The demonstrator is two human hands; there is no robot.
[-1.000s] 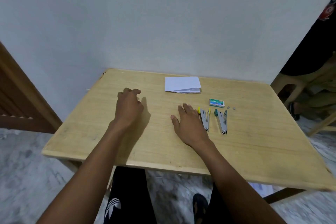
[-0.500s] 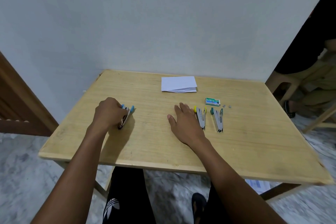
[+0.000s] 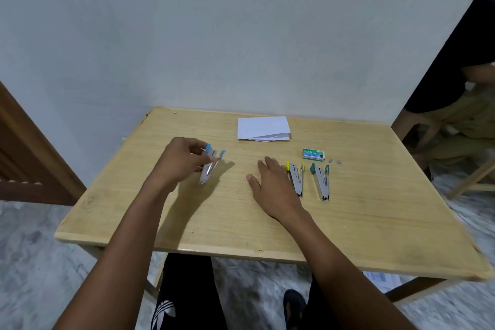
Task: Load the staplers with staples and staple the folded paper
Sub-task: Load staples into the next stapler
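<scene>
**Blue stapler (image 3: 210, 167) sitting in a left-hand grip**

The left hand (image 3: 179, 161) is pinching it left of centre. The right hand (image 3: 273, 185) is lying flat, fingers relaxed, beside the yellow stapler (image 3: 296, 178) and green stapler (image 3: 321, 181). Folded paper (image 3: 263, 128) is lying at upper centre.

Left hand (image 3: 182, 161) covers the left side of the blue stapler (image 3: 212, 166) near the table's (image 3: 375, 209) left edge; the fingers behind it are out of sight. Loaded or not: can't tell, same for the yellow stapler (image 3: 296, 178). Right hand (image 3: 273, 187) overlaps the yellow stapler's far end, contact unclear. Two grey bits (image 3: 334, 161) beside the staple box (image 3: 314, 154), toward the right edge: too small to identify. Box print mostly unreadable. Folded paper (image 3: 263, 128) at the far edge: sheet count unclear. Printed sheet (image 3: 383, 277) half hidden under the near right corner. Seated person (image 3: 455, 75) cut by the frame's right edge. Floor (image 3: 26, 262) blurred.
</scene>
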